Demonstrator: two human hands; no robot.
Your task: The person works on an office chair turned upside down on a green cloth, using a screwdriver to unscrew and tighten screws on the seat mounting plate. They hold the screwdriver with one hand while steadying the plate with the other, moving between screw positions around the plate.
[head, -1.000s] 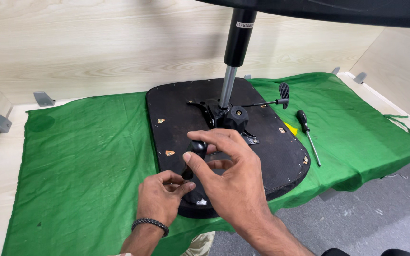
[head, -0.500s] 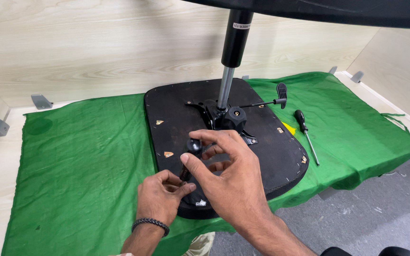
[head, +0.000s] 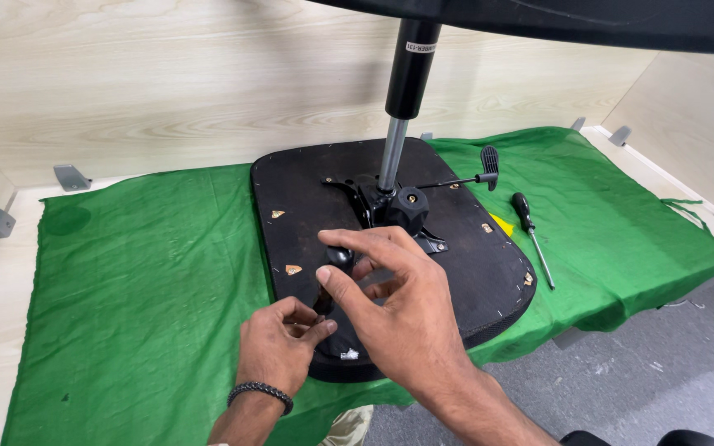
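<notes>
Screwdriver handle [head: 340, 258], black, gripped by both hands: right hand [head: 390, 318] on top, left hand [head: 278, 351] pinching below.

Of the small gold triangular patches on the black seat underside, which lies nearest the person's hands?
The gold triangular patch on the left side of the black seat underside, just above the left hand. The others sit farther off, near the upper-left and right edges.

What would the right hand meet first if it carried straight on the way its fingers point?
The right hand points up and left across the black seat underside. Its fingertips already sit at a small black knob. Beyond that lies bare seat board, then the green cloth, though depth is unclear.
</notes>
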